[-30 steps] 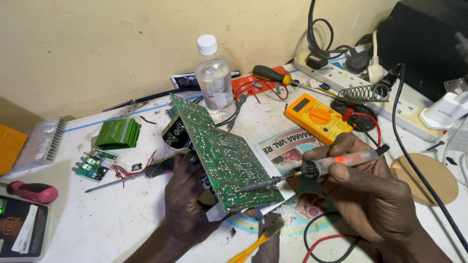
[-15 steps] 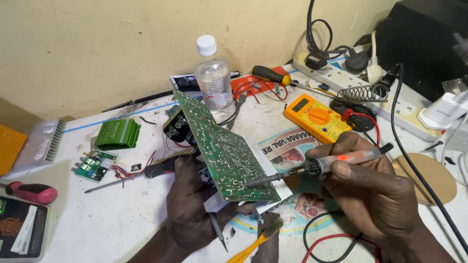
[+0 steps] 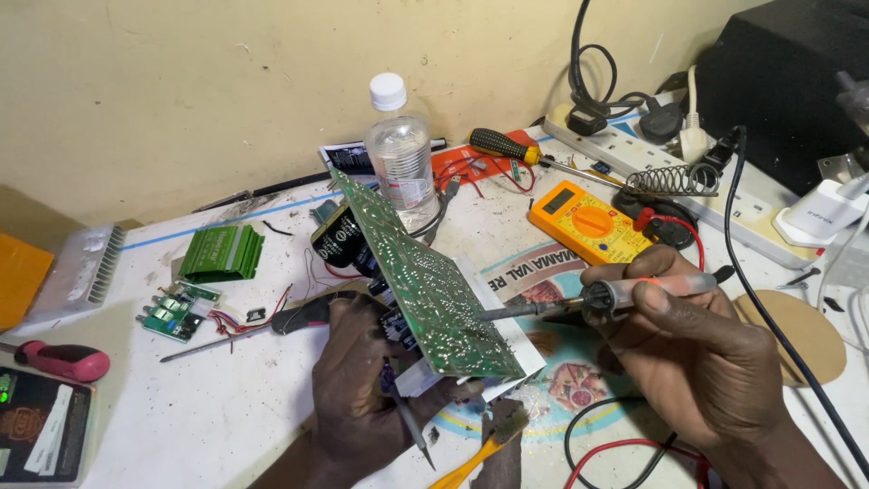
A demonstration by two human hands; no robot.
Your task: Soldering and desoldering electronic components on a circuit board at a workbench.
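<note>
Left hand (image 3: 362, 398) grips the green circuit board (image 3: 421, 290), right hand (image 3: 697, 353) pinches the soldering iron (image 3: 597, 297) near a clear white-capped bottle (image 3: 399, 154).

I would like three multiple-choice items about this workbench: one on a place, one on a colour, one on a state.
1. Where is the plastic bottle?
A. behind the circuit board
B. in the right hand
C. on the multimeter

2. What colour is the multimeter?
A. blue
B. orange-yellow
C. white

3. How is the circuit board held?
A. flat on the table
B. tilted on edge, solder side up
C. hanging from a wire

Answers: 1 A, it stands by the wall beyond the board. 2 B, its case is orange-yellow. 3 B, the left hand props it while the right hand brings the soldering iron to it.
</note>
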